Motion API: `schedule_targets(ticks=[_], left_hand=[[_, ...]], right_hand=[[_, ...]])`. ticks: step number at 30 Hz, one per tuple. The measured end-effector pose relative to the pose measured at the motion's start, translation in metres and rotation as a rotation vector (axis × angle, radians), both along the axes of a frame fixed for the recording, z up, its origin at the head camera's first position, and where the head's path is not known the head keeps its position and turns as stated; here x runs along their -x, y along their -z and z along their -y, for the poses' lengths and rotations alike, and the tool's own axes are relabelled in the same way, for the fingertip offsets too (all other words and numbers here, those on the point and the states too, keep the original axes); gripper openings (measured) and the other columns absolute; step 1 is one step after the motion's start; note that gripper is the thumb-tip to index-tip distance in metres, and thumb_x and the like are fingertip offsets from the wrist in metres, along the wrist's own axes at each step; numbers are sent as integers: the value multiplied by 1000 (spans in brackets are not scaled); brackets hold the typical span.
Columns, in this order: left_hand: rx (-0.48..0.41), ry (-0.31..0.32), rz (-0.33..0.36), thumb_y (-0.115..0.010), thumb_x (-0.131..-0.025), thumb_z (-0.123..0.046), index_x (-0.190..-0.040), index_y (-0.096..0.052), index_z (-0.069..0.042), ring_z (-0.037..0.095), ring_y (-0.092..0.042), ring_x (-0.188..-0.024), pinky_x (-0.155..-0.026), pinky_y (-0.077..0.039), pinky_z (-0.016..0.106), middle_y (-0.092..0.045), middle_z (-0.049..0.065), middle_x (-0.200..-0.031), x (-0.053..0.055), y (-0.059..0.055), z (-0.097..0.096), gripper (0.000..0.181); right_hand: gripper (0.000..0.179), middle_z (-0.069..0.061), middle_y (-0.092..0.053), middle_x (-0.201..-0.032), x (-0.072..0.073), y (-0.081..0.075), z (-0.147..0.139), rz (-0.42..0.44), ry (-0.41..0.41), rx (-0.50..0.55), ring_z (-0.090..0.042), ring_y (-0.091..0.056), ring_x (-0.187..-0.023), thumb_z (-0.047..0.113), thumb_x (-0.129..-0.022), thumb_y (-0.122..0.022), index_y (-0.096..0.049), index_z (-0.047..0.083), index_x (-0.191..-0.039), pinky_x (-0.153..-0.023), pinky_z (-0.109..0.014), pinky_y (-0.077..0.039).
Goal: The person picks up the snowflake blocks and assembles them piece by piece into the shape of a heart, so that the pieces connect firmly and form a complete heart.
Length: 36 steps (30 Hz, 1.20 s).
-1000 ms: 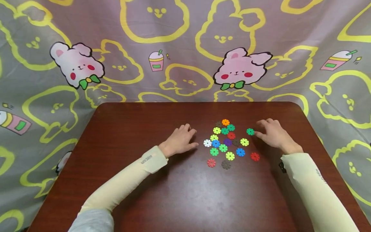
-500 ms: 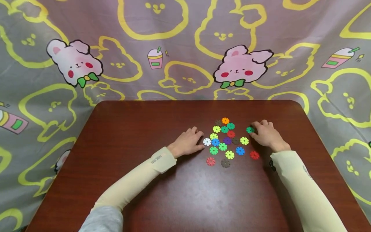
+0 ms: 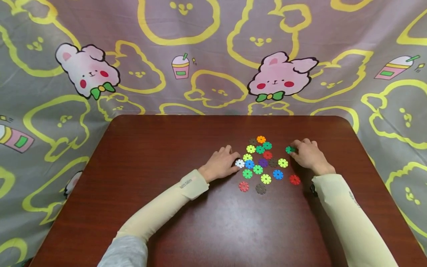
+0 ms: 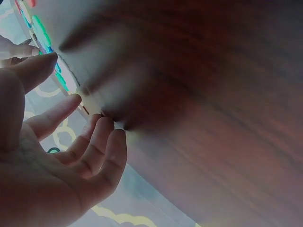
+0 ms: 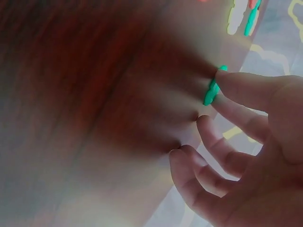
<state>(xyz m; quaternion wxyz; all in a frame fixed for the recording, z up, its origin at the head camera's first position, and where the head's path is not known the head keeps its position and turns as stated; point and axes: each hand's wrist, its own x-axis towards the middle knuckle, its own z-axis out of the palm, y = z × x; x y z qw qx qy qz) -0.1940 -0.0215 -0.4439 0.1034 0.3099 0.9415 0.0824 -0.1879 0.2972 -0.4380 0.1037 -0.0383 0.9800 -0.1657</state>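
Observation:
Several colourful notched plastic snowflake discs lie on the brown table (image 3: 213,207). My left hand (image 3: 218,163) is at the left edge of the group, thumb and index finger spread at either side of a white snowflake disc (image 3: 240,163); contact is not plain. In the left wrist view the left hand (image 4: 61,156) has its other fingertips down near the tabletop. My right hand (image 3: 310,155) pinches a green snowflake disc (image 3: 289,150) by its edges, apart from the group. The right wrist view has this green disc (image 5: 214,90) between thumb and index finger, by the tabletop.
Between the hands lie more discs, among them a blue disc (image 3: 278,174), a purple disc (image 3: 263,162) and an orange disc (image 3: 261,139). A red disc (image 3: 295,180) lies nearer the right forearm. A patterned cloth (image 3: 213,55) hangs behind the table.
My left hand has moved right, up to the white disc. My right hand has moved left and its thumb and index finger have closed on the green disc.

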Motion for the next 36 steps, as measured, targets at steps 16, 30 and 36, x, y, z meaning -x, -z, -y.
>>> schedule_targets(ticks=[16, 30, 36], left_hand=[[-25, -11, 43, -64, -93, -36, -119, -63, -22, 22, -50, -102, -81, -49, 37, -52, 7, -116, 4, -2, -5, 30], [-81, -44, 80, -68, -89, -32, -106, -63, -12, 21, -50, -95, -81, -49, 34, -53, 6, -106, 8, 0, -5, 26], [-121, -21, 68, -71, -88, -30, -103, -62, -12, 16, -53, -88, -77, -49, 30, -59, 2, -99, 9, 1, -3, 26]], right_hand=[[44, -34, -57, -109, 13, 1, -4, 82, -1, 17, -50, -44, -105, 24, -88, -59, -56, -15, -109, -92, -60, -29], [42, -32, -57, -104, 15, 1, -5, 82, 22, 45, -49, -44, -103, 25, -87, -62, -55, -12, -107, -91, -58, -31], [39, -29, -55, -101, 13, 2, -5, 83, 38, 80, -48, -40, -102, 23, -88, -62, -53, -10, -106, -90, -58, -31]])
